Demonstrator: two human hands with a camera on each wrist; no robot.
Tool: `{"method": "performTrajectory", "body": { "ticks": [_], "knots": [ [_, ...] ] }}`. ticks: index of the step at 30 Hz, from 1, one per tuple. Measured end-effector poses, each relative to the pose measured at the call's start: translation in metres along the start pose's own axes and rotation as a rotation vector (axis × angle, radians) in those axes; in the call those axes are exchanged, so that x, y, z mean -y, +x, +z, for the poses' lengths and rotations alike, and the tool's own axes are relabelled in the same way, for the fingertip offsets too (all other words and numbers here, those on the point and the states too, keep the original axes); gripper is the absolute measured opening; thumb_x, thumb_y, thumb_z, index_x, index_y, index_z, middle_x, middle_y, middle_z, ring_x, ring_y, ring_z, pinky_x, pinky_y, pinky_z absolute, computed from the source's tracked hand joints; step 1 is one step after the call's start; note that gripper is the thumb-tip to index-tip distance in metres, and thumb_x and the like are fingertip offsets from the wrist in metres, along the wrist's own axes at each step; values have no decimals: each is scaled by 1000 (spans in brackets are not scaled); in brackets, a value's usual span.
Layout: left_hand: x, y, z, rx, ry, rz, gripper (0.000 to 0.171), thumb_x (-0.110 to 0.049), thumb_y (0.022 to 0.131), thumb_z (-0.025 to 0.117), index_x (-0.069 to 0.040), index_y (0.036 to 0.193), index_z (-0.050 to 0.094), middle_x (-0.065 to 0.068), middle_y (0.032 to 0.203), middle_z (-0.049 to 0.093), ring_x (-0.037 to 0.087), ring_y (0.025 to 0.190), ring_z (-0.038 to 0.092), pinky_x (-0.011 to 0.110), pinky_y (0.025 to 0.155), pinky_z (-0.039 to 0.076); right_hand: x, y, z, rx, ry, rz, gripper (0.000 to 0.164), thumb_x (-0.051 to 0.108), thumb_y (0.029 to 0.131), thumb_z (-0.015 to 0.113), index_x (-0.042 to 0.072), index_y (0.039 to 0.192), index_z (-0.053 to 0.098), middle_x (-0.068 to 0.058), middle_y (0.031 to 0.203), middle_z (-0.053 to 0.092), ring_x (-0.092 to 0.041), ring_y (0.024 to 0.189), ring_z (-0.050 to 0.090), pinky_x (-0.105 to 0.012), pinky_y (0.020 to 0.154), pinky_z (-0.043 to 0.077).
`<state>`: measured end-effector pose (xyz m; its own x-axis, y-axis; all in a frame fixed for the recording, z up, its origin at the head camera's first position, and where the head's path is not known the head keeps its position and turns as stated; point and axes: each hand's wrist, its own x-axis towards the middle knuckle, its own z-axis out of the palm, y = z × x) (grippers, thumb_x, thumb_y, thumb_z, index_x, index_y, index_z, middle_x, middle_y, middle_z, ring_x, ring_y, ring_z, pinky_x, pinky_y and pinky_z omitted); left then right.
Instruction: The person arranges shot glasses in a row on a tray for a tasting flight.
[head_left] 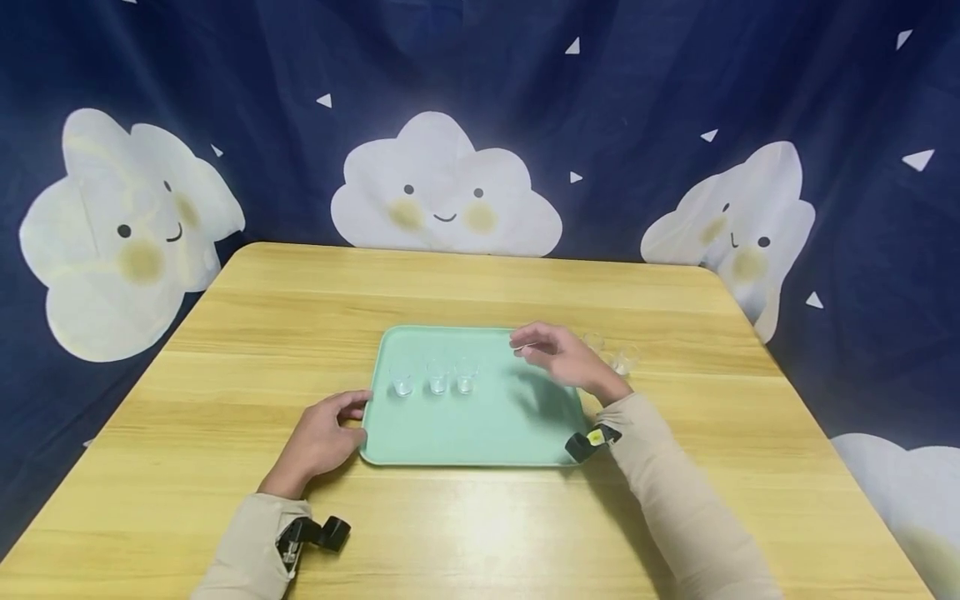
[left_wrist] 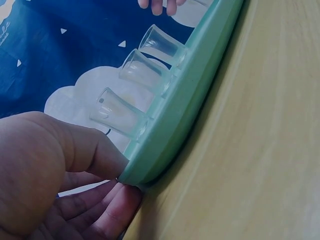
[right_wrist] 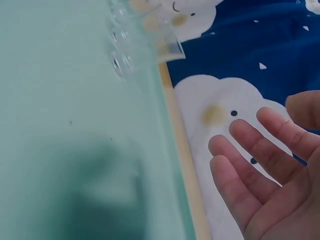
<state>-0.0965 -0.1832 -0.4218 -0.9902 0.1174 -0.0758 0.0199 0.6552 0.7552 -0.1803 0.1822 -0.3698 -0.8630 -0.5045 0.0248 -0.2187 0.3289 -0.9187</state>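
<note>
A mint-green tray (head_left: 465,442) lies on the wooden table with three small clear shot glasses standing in a row on its left half, among them the leftmost glass (head_left: 402,384) and the rightmost glass (head_left: 466,382). At the tray's left edge, my left hand (head_left: 322,437) grips the rim; the left wrist view has the thumb (left_wrist: 95,152) on the rim and fingers under it. My right hand (head_left: 558,354) hovers over the tray's right part, fingers loosely extended and holding nothing. In the right wrist view its fingers (right_wrist: 265,155) are spread, apart from the glasses.
More clear glasses (head_left: 622,360) stand on the table just right of the tray, partly hidden behind my right hand and wrist. A dark blue curtain (head_left: 615,100) with white clouds hangs behind the table (head_left: 480,533).
</note>
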Motion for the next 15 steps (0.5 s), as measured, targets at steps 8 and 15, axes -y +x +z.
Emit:
{"method": "performTrajectory", "body": {
  "ticks": [8, 15],
  "knots": [
    [2, -3, 2, -2, 11, -15, 56, -3, 77, 60, -3, 133, 57, 11, 112, 66, 28, 105, 61, 45, 87, 46, 1, -20, -27, -49, 151, 24, 40, 13, 104, 36, -17, 129, 44, -37, 129, 47, -45, 119, 51, -49, 101, 41],
    [1, 1, 1, -7, 14, -5, 56, -4, 78, 60, -3, 133, 57, 11, 112, 66, 28, 105, 60, 46, 88, 46, -1, -34, -57, -141, 118, -18, 43, 18, 105, 37, -19, 127, 44, -29, 124, 54, -38, 114, 57, -45, 98, 45]
  ]
}}
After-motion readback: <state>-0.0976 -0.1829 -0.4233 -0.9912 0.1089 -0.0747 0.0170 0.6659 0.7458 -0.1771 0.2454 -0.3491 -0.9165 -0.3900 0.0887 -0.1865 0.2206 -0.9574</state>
